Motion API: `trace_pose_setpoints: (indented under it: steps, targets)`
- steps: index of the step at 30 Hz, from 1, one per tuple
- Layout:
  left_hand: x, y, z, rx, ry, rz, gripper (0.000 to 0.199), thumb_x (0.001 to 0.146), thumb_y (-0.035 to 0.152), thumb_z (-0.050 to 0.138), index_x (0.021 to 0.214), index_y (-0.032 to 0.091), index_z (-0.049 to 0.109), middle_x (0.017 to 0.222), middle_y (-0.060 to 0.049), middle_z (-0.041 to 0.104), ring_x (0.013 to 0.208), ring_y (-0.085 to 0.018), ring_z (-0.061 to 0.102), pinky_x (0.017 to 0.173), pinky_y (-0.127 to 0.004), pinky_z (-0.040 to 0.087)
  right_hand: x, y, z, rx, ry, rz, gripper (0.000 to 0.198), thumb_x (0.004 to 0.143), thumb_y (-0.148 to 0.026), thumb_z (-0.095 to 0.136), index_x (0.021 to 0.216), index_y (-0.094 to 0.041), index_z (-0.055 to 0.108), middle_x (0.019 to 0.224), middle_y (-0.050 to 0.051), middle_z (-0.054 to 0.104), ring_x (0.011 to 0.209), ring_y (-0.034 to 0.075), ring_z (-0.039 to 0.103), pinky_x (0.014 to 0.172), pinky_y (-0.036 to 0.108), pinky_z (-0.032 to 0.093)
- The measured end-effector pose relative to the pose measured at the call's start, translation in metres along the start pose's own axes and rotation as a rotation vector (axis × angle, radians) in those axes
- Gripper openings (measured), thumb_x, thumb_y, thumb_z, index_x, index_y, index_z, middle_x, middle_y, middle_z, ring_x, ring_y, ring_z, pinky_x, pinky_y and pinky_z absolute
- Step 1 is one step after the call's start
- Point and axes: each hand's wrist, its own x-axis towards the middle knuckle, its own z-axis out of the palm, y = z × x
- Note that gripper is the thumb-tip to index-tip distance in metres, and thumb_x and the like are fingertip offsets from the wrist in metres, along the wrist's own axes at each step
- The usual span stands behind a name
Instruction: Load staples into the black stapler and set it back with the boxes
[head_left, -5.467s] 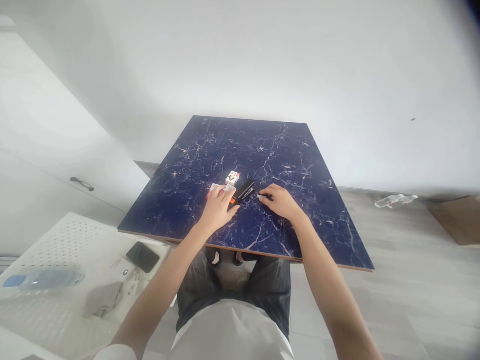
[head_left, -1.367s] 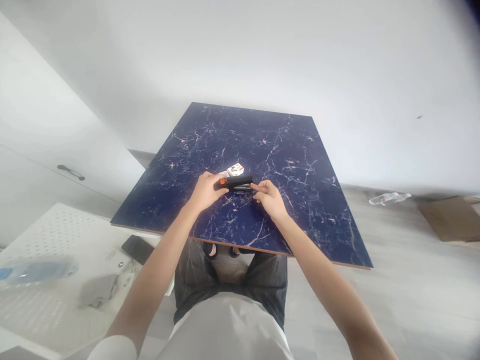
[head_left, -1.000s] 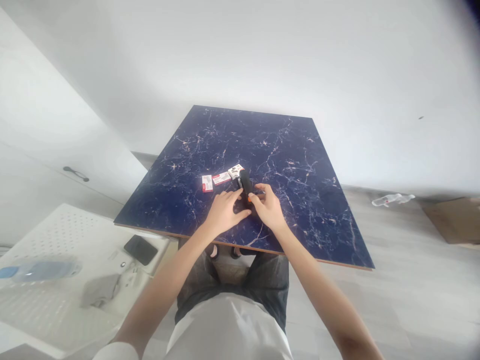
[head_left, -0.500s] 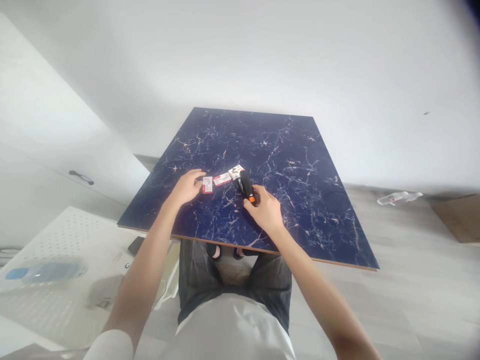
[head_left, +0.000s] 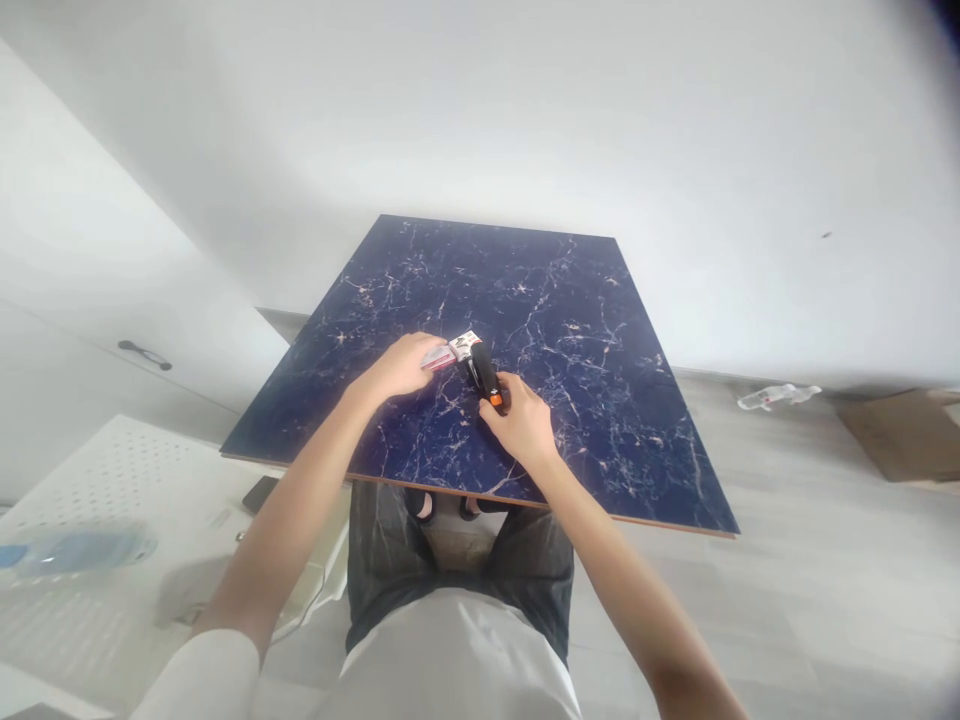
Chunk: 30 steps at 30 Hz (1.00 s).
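Observation:
My right hand (head_left: 523, 418) has its thumb and fingers closed on the orange end of a black stapler (head_left: 484, 370), which lies tilted on the dark blue marbled tabletop (head_left: 585, 340). Touching the stapler's far end is a small white box (head_left: 463, 344) with a dark picture on it. Just left of that is a small red-and-white box (head_left: 440, 357), partly covered by my left hand (head_left: 401, 367). The left thumb and fingers are closed around this box's left part. A second red-and-white box does not show; the left hand covers its place.
At left stands a white perforated surface (head_left: 127, 480) with a clear bottle (head_left: 86, 550) and a dark flat object (head_left: 259, 494). A white wall (head_left: 487, 120) rises behind the table. On the floor at right are clear plastic bottles (head_left: 776, 397) and a cardboard box (head_left: 904, 435).
My left hand has moved right, from beside the leftmost red-and-white box onto the boxes, hiding that one. The right hand stays on the stapler. The whole view has shifted slightly.

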Motion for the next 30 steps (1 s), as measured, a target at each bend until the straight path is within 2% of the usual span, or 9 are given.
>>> trace_pose_setpoints:
  steps: [3, 7, 11, 13, 15, 19, 24, 27, 30]
  targets:
    - [0.003, 0.01, 0.008, 0.008, -0.027, -0.049, 0.048, 0.085, 0.019, 0.066, 0.132, 0.027, 0.065, 0.116, -0.009, 0.074, 0.101, -0.031, 0.07, 0.087, -0.04, 0.054, 0.0, -0.001, -0.001, 0.005, -0.002, 0.0, 0.038, 0.087, -0.032, 0.065, 0.125, -0.029, 0.061, 0.112, 0.006, 0.076, 0.095, 0.029, 0.074, 0.084, 0.044, 0.058]
    - [-0.007, 0.028, 0.019, 0.072, 0.053, -0.063, 0.04, 0.087, 0.02, 0.068, 0.127, 0.025, 0.064, 0.11, -0.011, 0.073, 0.102, -0.032, 0.069, 0.086, -0.04, 0.052, 0.0, -0.003, -0.001, 0.004, 0.011, 0.0, 0.037, 0.086, -0.032, 0.065, 0.123, -0.029, 0.062, 0.111, 0.005, 0.076, 0.094, 0.029, 0.073, 0.084, 0.043, 0.057]
    - [-0.023, 0.067, 0.036, 0.067, 0.054, -0.157, 0.036, 0.084, 0.019, 0.071, 0.119, 0.021, 0.063, 0.104, -0.013, 0.072, 0.095, -0.033, 0.07, 0.083, -0.042, 0.054, -0.001, -0.003, -0.001, -0.02, 0.048, 0.033, 0.034, 0.085, -0.03, 0.066, 0.119, -0.028, 0.064, 0.107, 0.005, 0.076, 0.093, 0.029, 0.073, 0.083, 0.042, 0.057]
    - [-0.031, 0.084, 0.043, 0.017, 0.062, -0.231, 0.035, 0.085, 0.026, 0.073, 0.118, 0.02, 0.063, 0.107, -0.015, 0.071, 0.098, -0.034, 0.07, 0.085, -0.045, 0.055, -0.001, -0.003, -0.002, -0.021, 0.048, 0.024, 0.035, 0.085, -0.031, 0.067, 0.119, -0.028, 0.064, 0.108, 0.006, 0.076, 0.094, 0.029, 0.073, 0.083, 0.041, 0.057]
    - [-0.037, 0.092, 0.044, -0.057, 0.046, -0.192, 0.044, 0.085, 0.031, 0.074, 0.126, 0.019, 0.061, 0.127, -0.019, 0.065, 0.116, -0.038, 0.066, 0.095, -0.048, 0.054, -0.001, -0.001, -0.004, -0.01, 0.037, 0.001, 0.037, 0.084, -0.033, 0.069, 0.121, -0.027, 0.064, 0.111, 0.007, 0.075, 0.097, 0.029, 0.073, 0.084, 0.042, 0.057]
    - [-0.04, 0.079, 0.034, -0.22, -0.091, -0.05, 0.074, 0.082, 0.03, 0.078, 0.149, 0.028, 0.048, 0.166, -0.013, 0.034, 0.14, -0.037, 0.052, 0.109, -0.046, 0.05, -0.003, 0.001, -0.007, 0.042, 0.004, -0.034, 0.042, 0.083, -0.032, 0.071, 0.124, -0.025, 0.063, 0.117, 0.008, 0.074, 0.101, 0.028, 0.072, 0.087, 0.041, 0.058]
    - [-0.029, 0.061, 0.029, -0.142, -0.089, 0.031, 0.049, 0.089, 0.026, 0.069, 0.138, 0.022, 0.059, 0.138, -0.014, 0.063, 0.122, -0.032, 0.064, 0.102, -0.046, 0.053, -0.004, 0.001, -0.007, 0.055, -0.002, -0.033, 0.043, 0.083, -0.029, 0.071, 0.125, -0.025, 0.063, 0.119, 0.008, 0.073, 0.098, 0.026, 0.072, 0.084, 0.04, 0.058]
    - [-0.025, 0.06, 0.026, -0.12, -0.088, 0.03, 0.053, 0.085, 0.034, 0.075, 0.134, 0.02, 0.061, 0.128, -0.014, 0.066, 0.114, -0.033, 0.066, 0.094, -0.046, 0.056, -0.004, 0.001, -0.007, 0.069, -0.004, -0.038, 0.043, 0.083, -0.03, 0.072, 0.125, -0.025, 0.063, 0.118, 0.008, 0.073, 0.096, 0.026, 0.073, 0.083, 0.039, 0.059]
    - [-0.017, 0.054, 0.017, -0.186, -0.091, 0.053, 0.066, 0.084, 0.042, 0.077, 0.143, 0.023, 0.055, 0.137, -0.013, 0.062, 0.115, -0.031, 0.066, 0.093, -0.043, 0.057, -0.003, 0.002, -0.006, 0.077, -0.008, -0.033, 0.044, 0.083, -0.032, 0.073, 0.126, -0.024, 0.063, 0.117, 0.008, 0.073, 0.091, 0.025, 0.073, 0.082, 0.039, 0.059]
